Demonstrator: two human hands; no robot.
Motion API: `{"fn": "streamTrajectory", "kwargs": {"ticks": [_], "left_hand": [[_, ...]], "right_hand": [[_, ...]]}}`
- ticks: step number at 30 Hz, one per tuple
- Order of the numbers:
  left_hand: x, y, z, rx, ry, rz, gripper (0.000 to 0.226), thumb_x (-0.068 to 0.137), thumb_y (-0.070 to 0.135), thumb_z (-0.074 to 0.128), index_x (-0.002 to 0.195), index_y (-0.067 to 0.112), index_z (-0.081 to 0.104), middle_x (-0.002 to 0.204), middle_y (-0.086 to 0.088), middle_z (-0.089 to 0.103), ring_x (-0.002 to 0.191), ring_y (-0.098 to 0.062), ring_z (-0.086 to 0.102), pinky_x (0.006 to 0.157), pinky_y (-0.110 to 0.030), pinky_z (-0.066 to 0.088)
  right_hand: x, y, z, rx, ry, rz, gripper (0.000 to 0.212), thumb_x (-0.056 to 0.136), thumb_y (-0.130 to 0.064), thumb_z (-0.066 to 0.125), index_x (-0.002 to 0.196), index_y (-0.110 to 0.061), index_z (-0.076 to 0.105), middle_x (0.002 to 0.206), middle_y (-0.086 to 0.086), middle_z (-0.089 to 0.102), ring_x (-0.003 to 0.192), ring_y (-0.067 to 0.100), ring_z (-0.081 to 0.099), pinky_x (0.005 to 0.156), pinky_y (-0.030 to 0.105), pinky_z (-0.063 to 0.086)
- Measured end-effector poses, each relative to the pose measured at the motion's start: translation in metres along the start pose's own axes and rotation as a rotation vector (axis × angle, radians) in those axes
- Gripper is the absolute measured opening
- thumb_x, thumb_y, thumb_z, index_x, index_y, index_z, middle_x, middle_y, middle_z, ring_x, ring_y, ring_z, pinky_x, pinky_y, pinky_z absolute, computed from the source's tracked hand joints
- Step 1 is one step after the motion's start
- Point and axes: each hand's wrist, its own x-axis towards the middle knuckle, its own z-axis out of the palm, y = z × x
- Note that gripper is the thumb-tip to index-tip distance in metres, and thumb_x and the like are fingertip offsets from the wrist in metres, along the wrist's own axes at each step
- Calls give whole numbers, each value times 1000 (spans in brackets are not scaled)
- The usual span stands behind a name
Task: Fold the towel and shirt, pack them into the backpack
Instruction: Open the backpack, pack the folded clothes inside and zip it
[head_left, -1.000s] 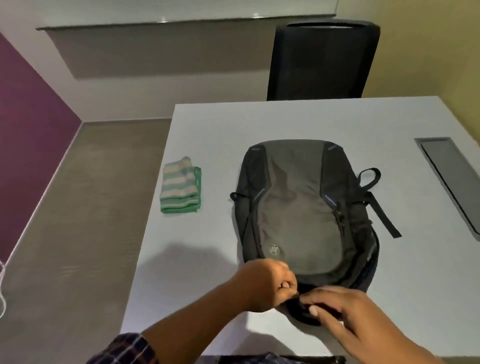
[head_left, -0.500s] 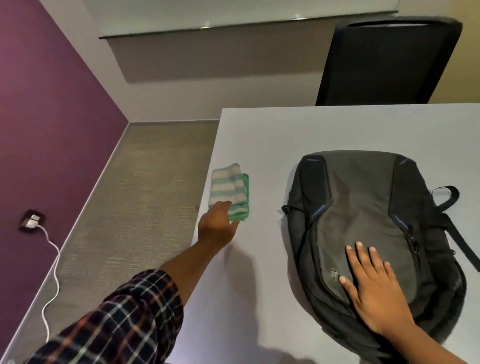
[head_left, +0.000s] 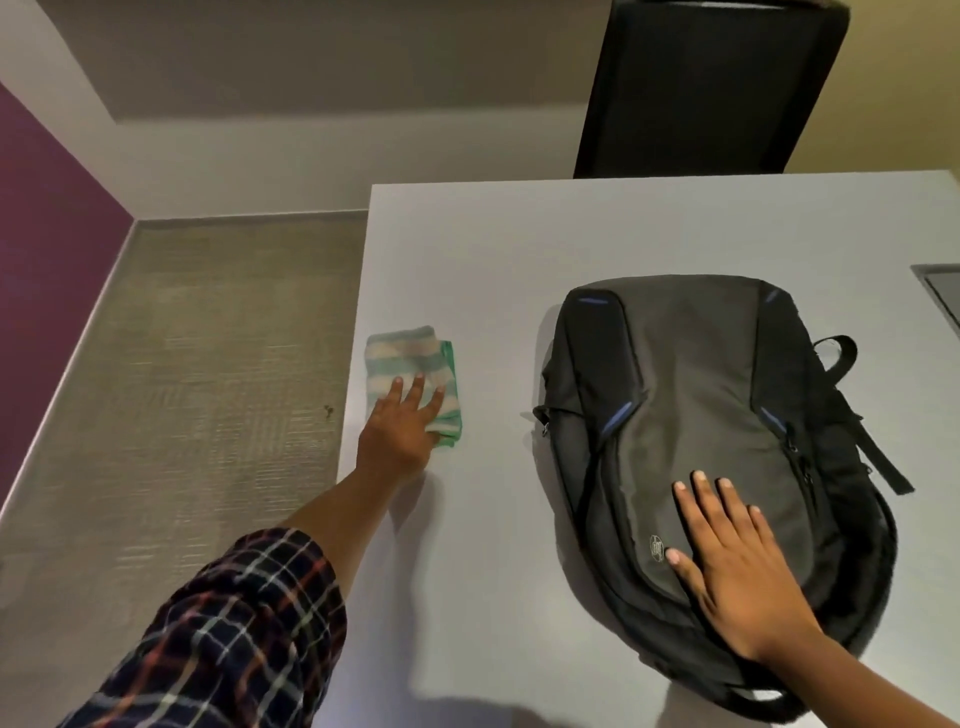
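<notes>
Green-striped towel (head_left: 410, 358), already folded, lies at nine o'clock on the desk (head_left: 493, 260), the left hand (head_left: 402, 428) laid on it with fingers straight. At three o'clock the right hand (head_left: 743, 566) presses flat on the backpack (head_left: 701, 389). Packing the towel is left; no loose shirt shows.
</notes>
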Motion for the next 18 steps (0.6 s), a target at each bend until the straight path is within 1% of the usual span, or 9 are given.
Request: {"fn": "streamTrajectory", "kwargs": {"ticks": [2,3,5,8,10,13,15,17,18], "left_hand": [[-19,6,5,-3,127,78,61,85,35,64,141,17,47,146,-20,43,131,-49,42,102,-61,40],[-32,11,10,1,128,103,66,80,33,73,139,16,49,144,-20,46,128,-48,45,99,-60,43],[-69,28,17,0,81,118,80,74,41,78,143,21,43,149,-15,41,134,-43,41,104,-55,41],[-135,55,37,-42,53,135,84,79,64,60,150,29,30,158,-5,25,145,-35,23,114,-51,29],[-175,74,50,-71,23,125,82,80,73,45,149,30,32,159,-1,23,146,-31,19,114,-46,19],[-212,105,63,-154,-2,110,69,87,68,33,145,30,36,162,3,8,149,-23,5,113,-39,11],[-222,121,62,-226,-2,63,58,93,61,24,143,32,34,163,7,-1,150,-19,-4,112,-35,10],[-222,131,54,-341,87,-64,54,91,54,36,141,35,36,161,17,-2,149,-11,-2,112,-29,10],[-220,134,47,-408,134,-155,58,88,51,44,144,36,34,160,21,0,148,-8,3,113,-27,11]], "right_hand": [[0,-2,0,-13,1,11,70,96,-61,12,157,-25,4,164,-1,6,152,23,1,118,40,6],[0,-2,1,-18,-2,16,70,97,-61,13,157,-25,6,164,0,8,152,24,3,118,40,6],[0,-2,1,-28,-9,27,70,97,-61,13,157,-24,8,164,1,11,151,25,5,117,40,6],[0,-4,-1,-36,-11,42,71,97,-61,12,157,-22,12,163,3,17,150,26,12,115,42,11],[0,-5,-2,-45,-20,44,71,97,-61,12,156,-22,13,162,3,19,149,26,13,116,40,9],[0,-5,0,-46,-17,44,71,97,-61,12,156,-22,12,163,3,17,150,26,11,117,37,1],[0,-5,1,-37,-5,44,71,96,-62,11,157,-23,10,163,3,15,151,25,8,117,39,3],[1,-5,3,-26,-6,43,72,96,-63,8,157,-24,8,164,2,12,151,25,5,118,42,8],[1,-5,3,-22,-9,40,72,95,-63,7,157,-25,6,164,2,10,151,25,4,118,44,11]]}}
